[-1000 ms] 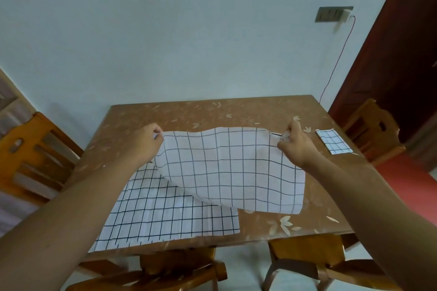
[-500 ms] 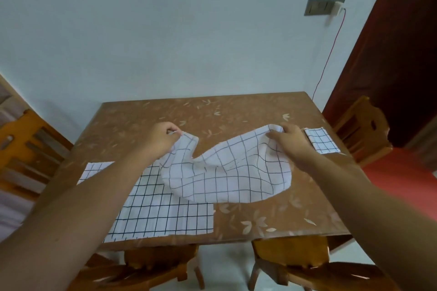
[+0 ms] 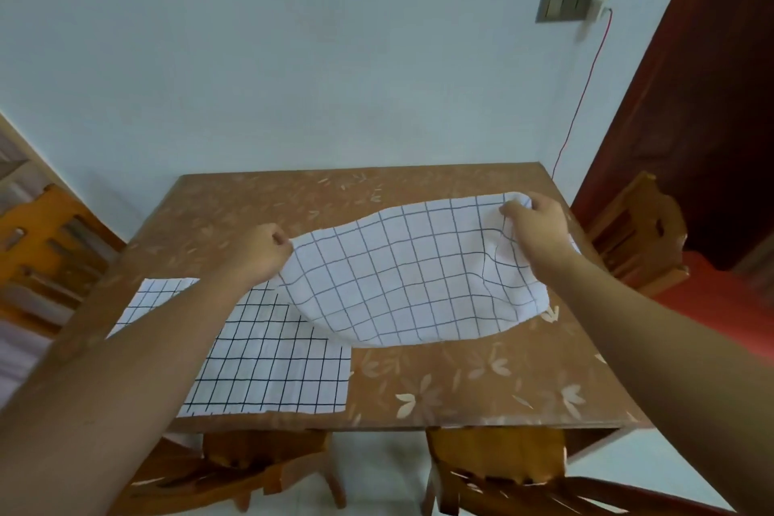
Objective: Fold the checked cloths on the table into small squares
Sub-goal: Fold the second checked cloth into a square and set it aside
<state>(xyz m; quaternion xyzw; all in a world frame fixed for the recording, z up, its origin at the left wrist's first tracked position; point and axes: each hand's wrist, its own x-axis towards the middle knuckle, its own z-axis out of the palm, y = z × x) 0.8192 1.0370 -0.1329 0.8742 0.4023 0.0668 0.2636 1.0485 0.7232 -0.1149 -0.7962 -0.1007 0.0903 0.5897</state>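
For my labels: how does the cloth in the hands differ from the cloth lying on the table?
The held cloth is lifted and curved, gripped by the left hand and right hand at its far edge; the lying cloth is spread flat on the table. The held cloth's lines look grey and its squares wide; the lying cloth's lines are black and closer. Both are white with checks.

Since 0.5 s ago the left hand (image 3: 261, 253) and right hand (image 3: 534, 228) have drawn apart, spreading the sagging cloth (image 3: 410, 276) wide again between its 2 pinched corners. It has swung right and now overlaps only a corner of the flat cloth (image 3: 272, 360) beneath.
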